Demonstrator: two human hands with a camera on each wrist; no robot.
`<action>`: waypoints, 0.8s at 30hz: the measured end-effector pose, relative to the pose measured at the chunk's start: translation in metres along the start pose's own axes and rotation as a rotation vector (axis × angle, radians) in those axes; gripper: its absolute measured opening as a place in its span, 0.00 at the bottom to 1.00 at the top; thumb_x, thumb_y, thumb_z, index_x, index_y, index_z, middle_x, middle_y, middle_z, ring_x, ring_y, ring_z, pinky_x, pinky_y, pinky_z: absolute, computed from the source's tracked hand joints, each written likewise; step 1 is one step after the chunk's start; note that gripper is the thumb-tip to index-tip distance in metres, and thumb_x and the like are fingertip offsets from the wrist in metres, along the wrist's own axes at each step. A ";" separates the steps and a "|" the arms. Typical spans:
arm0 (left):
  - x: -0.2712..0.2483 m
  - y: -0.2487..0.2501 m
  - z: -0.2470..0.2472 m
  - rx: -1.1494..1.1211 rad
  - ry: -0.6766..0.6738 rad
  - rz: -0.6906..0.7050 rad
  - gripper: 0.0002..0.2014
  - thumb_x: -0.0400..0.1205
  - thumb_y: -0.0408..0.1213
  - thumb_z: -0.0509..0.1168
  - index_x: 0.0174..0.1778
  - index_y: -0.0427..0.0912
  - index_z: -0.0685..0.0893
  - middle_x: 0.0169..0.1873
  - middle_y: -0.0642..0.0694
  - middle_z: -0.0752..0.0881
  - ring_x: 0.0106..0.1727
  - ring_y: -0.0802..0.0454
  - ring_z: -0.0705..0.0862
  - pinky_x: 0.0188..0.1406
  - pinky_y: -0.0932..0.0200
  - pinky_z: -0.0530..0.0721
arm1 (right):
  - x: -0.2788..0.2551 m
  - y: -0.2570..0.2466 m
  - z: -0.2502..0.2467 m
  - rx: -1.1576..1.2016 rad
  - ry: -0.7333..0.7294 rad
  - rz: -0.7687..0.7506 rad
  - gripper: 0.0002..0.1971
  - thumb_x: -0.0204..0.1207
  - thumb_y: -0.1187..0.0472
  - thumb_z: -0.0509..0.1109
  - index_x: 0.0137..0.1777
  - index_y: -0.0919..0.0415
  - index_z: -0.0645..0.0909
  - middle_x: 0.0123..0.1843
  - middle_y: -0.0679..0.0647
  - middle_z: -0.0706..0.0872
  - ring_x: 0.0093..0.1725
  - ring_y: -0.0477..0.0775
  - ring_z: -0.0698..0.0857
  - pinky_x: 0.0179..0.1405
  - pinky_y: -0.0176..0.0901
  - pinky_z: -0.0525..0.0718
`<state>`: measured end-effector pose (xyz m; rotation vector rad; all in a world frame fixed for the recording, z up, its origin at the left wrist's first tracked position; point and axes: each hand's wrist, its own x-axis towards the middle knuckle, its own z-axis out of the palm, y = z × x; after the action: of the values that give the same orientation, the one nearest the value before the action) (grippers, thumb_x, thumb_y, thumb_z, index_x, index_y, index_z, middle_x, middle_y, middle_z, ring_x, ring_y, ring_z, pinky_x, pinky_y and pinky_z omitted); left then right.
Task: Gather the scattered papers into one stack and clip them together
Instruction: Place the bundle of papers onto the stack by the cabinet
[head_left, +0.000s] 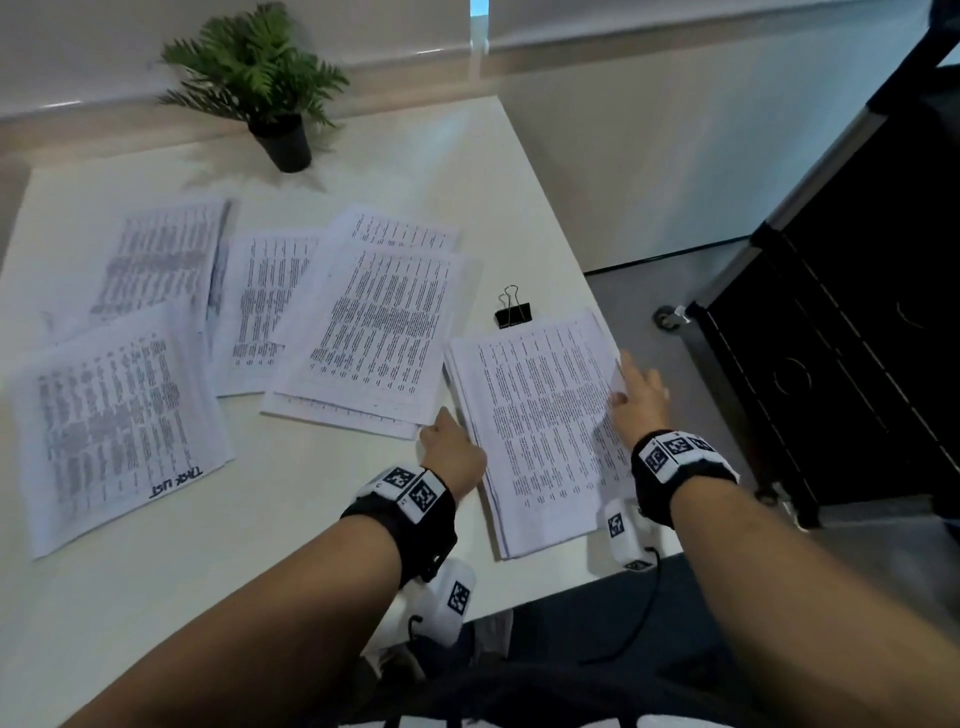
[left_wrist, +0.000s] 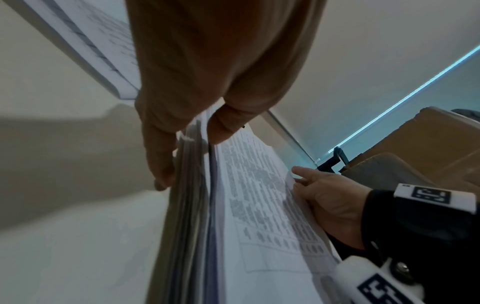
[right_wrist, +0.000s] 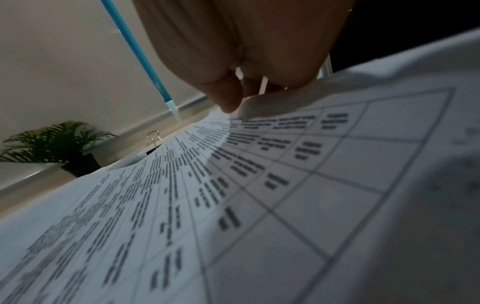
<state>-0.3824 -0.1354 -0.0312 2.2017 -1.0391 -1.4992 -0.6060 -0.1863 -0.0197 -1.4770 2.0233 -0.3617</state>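
A stack of printed papers (head_left: 535, 431) lies at the table's right edge. My left hand (head_left: 451, 447) pinches its left edge, thumb on top and fingers against the side (left_wrist: 191, 162). My right hand (head_left: 636, 397) grips the right edge, which curls up under the fingers (right_wrist: 241, 96). A black binder clip (head_left: 513, 312) sits just beyond the stack's far end, untouched. More sheets lie spread to the left: an overlapping pile (head_left: 374, 322), a sheet (head_left: 265, 306), another (head_left: 156, 260), and one marked "TASK LIST" (head_left: 114, 431).
A potted fern (head_left: 260, 78) stands at the back of the white table (head_left: 311, 519) by the wall. The table's right edge runs right beside the stack. A black cabinet on castors (head_left: 857, 312) stands on the floor to the right.
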 end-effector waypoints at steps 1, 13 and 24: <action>-0.001 0.002 0.003 0.042 0.009 0.010 0.35 0.78 0.25 0.55 0.83 0.39 0.53 0.76 0.35 0.61 0.71 0.32 0.75 0.67 0.39 0.81 | -0.001 -0.001 0.002 0.036 -0.042 -0.002 0.30 0.81 0.74 0.55 0.82 0.54 0.60 0.77 0.59 0.65 0.73 0.65 0.70 0.73 0.48 0.67; 0.013 0.006 -0.054 -0.034 0.033 0.078 0.31 0.81 0.25 0.55 0.82 0.40 0.60 0.78 0.34 0.68 0.76 0.35 0.73 0.72 0.39 0.77 | -0.009 -0.066 0.018 -0.142 0.070 -0.271 0.28 0.76 0.72 0.63 0.77 0.61 0.68 0.79 0.58 0.65 0.77 0.62 0.63 0.76 0.51 0.65; 0.075 -0.028 -0.247 0.152 0.338 -0.021 0.30 0.83 0.34 0.60 0.83 0.39 0.64 0.81 0.35 0.65 0.78 0.37 0.71 0.74 0.51 0.70 | -0.009 -0.207 0.131 0.083 -0.327 -0.385 0.27 0.78 0.69 0.64 0.77 0.53 0.70 0.83 0.58 0.53 0.80 0.59 0.65 0.78 0.45 0.67</action>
<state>-0.1351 -0.2068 0.0051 2.4646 -1.0460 -1.0319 -0.3652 -0.2322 -0.0075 -1.7453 1.4536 -0.3283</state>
